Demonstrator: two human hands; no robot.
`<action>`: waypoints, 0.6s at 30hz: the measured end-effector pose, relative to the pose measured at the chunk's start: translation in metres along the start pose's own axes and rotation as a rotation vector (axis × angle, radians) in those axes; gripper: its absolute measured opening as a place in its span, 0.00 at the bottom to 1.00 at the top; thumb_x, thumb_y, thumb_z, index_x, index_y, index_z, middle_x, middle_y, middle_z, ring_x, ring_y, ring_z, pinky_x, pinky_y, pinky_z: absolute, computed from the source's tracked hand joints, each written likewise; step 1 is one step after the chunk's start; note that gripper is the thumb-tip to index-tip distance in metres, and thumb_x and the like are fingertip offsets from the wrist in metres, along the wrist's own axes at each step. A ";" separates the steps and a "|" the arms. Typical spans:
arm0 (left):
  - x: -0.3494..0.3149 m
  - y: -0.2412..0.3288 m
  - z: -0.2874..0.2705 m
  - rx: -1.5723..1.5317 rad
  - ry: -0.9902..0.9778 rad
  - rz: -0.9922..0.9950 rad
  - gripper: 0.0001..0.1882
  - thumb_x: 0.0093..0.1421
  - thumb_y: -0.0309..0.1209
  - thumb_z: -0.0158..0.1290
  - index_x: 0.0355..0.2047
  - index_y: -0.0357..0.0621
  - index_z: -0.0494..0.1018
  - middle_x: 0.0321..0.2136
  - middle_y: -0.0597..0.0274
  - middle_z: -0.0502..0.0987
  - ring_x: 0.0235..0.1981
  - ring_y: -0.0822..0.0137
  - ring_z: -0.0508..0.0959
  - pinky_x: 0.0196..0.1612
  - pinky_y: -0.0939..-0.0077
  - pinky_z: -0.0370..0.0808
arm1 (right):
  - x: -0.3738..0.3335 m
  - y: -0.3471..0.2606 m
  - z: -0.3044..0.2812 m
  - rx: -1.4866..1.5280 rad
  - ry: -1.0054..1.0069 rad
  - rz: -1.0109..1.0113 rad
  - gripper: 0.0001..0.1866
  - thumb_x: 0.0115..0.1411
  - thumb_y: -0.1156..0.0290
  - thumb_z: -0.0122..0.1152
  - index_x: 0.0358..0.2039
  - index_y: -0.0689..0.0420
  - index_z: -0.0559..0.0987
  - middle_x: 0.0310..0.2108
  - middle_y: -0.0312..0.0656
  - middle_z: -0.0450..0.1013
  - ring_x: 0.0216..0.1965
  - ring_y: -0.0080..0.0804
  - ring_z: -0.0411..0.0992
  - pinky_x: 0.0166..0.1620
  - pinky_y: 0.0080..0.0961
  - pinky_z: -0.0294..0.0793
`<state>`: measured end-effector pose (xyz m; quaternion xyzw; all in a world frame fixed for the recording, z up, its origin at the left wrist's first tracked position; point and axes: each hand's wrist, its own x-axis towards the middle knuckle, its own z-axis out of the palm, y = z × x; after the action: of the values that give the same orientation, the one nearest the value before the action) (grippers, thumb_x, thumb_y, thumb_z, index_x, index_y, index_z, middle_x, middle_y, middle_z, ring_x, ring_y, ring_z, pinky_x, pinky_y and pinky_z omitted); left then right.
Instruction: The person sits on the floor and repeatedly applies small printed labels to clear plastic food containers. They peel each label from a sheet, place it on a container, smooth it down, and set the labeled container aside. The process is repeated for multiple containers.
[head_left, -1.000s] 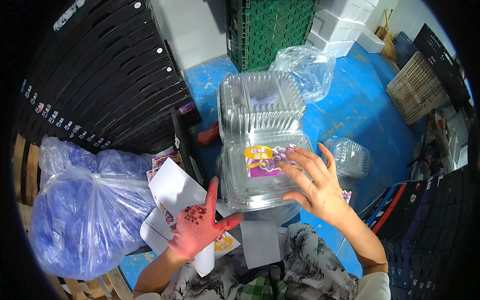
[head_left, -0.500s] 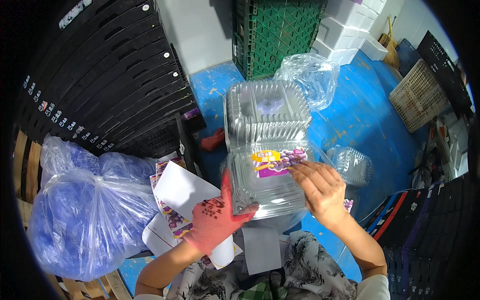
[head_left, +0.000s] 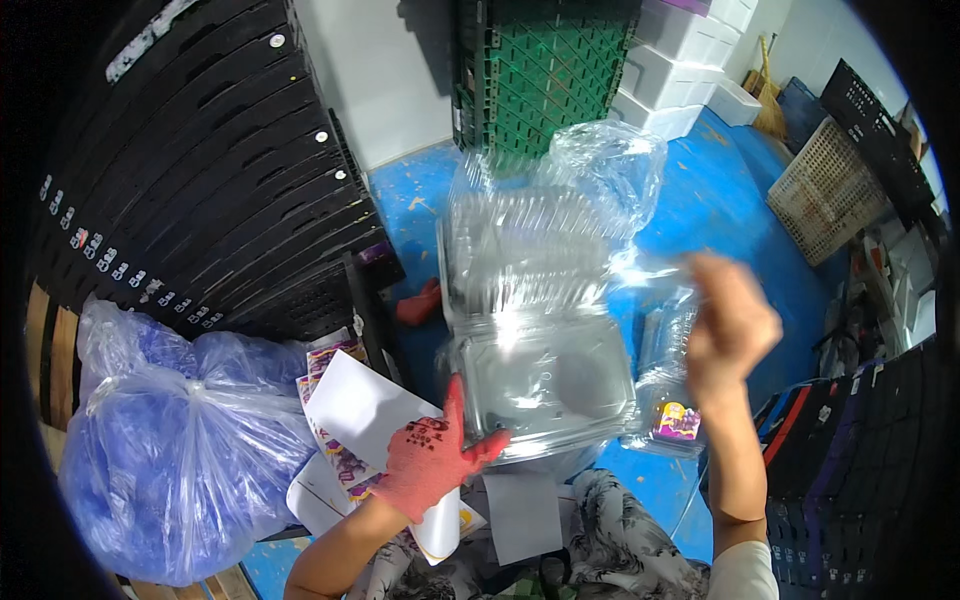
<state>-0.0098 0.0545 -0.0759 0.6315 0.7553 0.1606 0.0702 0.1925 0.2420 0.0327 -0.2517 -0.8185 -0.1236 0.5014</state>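
Note:
My left hand (head_left: 430, 455), in a red glove, grips the lower left edge of a stack of clear plastic clamshell containers (head_left: 550, 390), its thumb along the side and fingers beneath. These containers lie opened out, and no label shows on the topmost one. My bare right hand (head_left: 735, 325) is raised to the right of the stack, smeared by motion; its fingers cannot be made out. Below and left of it lies a clear clamshell container (head_left: 650, 435) bearing a purple and yellow grape label (head_left: 677, 420). White label sheets (head_left: 360, 400) lie beside my left hand.
A tied bag of blue-purple material (head_left: 190, 430) sits at left, below stacked black crates (head_left: 220, 150). Green crates (head_left: 550, 80), white foam boxes (head_left: 670, 65) and a clear plastic bag (head_left: 615, 170) stand behind. A beige basket (head_left: 830, 190) leans at right. A red glove (head_left: 418, 303) lies on the blue floor.
My right hand has left the label on the top container and swung up and right. The stack's top now shows no label. A labelled container shows more fully at right.

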 end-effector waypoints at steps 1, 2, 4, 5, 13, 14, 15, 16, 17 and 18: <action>0.001 -0.001 0.001 0.010 0.006 0.023 0.47 0.47 0.53 0.60 0.55 0.28 0.56 0.09 0.54 0.67 0.11 0.56 0.71 0.16 0.67 0.67 | 0.005 0.013 -0.015 0.142 0.172 0.108 0.23 0.40 0.94 0.43 0.37 0.65 0.76 0.28 0.45 0.75 0.32 0.32 0.75 0.38 0.25 0.73; 0.002 -0.004 0.000 -0.068 -0.008 0.017 0.48 0.47 0.51 0.60 0.56 0.27 0.54 0.09 0.55 0.68 0.12 0.56 0.72 0.18 0.68 0.68 | 0.010 0.025 -0.030 0.278 0.350 0.209 0.23 0.43 0.93 0.44 0.41 0.67 0.75 0.32 0.45 0.75 0.36 0.32 0.75 0.43 0.25 0.73; -0.002 -0.005 -0.004 -0.251 -0.024 -0.028 0.47 0.47 0.52 0.60 0.56 0.29 0.56 0.09 0.55 0.69 0.12 0.57 0.72 0.18 0.68 0.68 | 0.005 0.047 -0.060 0.126 0.351 0.173 0.21 0.49 0.91 0.48 0.45 0.69 0.73 0.38 0.47 0.74 0.42 0.35 0.73 0.50 0.28 0.69; -0.004 -0.006 -0.004 -0.248 -0.024 -0.044 0.46 0.47 0.51 0.60 0.56 0.29 0.56 0.09 0.55 0.69 0.12 0.57 0.73 0.18 0.68 0.68 | -0.007 0.056 -0.071 -0.032 0.259 0.113 0.19 0.51 0.89 0.49 0.44 0.67 0.74 0.39 0.46 0.74 0.42 0.35 0.73 0.51 0.32 0.68; -0.003 0.001 -0.066 -0.603 -0.281 -0.354 0.35 0.45 0.28 0.61 0.55 0.40 0.63 0.13 0.64 0.71 0.14 0.74 0.68 0.20 0.77 0.66 | -0.246 0.130 -0.122 -0.465 -0.436 0.517 0.15 0.54 0.79 0.49 0.39 0.49 0.78 0.40 0.37 0.73 0.48 0.34 0.69 0.58 0.39 0.52; -0.002 0.009 -0.082 -0.642 -0.386 -0.560 0.34 0.46 0.25 0.59 0.55 0.41 0.64 0.15 0.67 0.72 0.15 0.78 0.67 0.21 0.79 0.66 | -0.272 0.134 -0.126 -0.430 -0.558 0.597 0.15 0.54 0.79 0.49 0.40 0.49 0.78 0.40 0.37 0.73 0.48 0.35 0.69 0.58 0.39 0.53; -0.009 0.004 -0.084 -0.636 -0.318 -0.530 0.33 0.46 0.24 0.58 0.55 0.41 0.64 0.17 0.66 0.73 0.17 0.79 0.67 0.22 0.80 0.66 | -0.293 0.138 -0.127 -0.369 -0.538 0.617 0.16 0.55 0.79 0.48 0.41 0.49 0.77 0.42 0.38 0.72 0.49 0.36 0.68 0.58 0.40 0.52; -0.020 -0.010 -0.083 -0.636 -0.250 -0.498 0.32 0.47 0.22 0.56 0.55 0.42 0.64 0.20 0.66 0.74 0.18 0.80 0.67 0.22 0.81 0.65 | -0.309 0.141 -0.126 -0.313 -0.520 0.630 0.17 0.55 0.78 0.47 0.43 0.49 0.77 0.43 0.39 0.72 0.50 0.37 0.67 0.59 0.40 0.52; -0.023 -0.015 -0.084 -0.640 -0.189 -0.463 0.32 0.47 0.21 0.55 0.56 0.43 0.64 0.22 0.65 0.75 0.20 0.80 0.67 0.23 0.83 0.65 | -0.318 0.142 -0.128 -0.264 -0.505 0.645 0.18 0.55 0.78 0.46 0.44 0.50 0.76 0.44 0.40 0.72 0.51 0.38 0.66 0.59 0.41 0.52; -0.024 -0.014 -0.095 -0.696 -0.231 -0.595 0.31 0.47 0.18 0.52 0.55 0.41 0.65 0.30 0.61 0.75 0.24 0.81 0.68 0.26 0.85 0.65 | -0.326 0.144 -0.130 -0.274 -0.555 0.632 0.19 0.55 0.78 0.46 0.46 0.49 0.75 0.46 0.41 0.70 0.52 0.39 0.65 0.59 0.41 0.52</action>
<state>-0.0479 0.0140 0.0062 0.3401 0.7920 0.3059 0.4044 0.4893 0.2104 -0.2013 -0.5776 -0.7810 0.0007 0.2375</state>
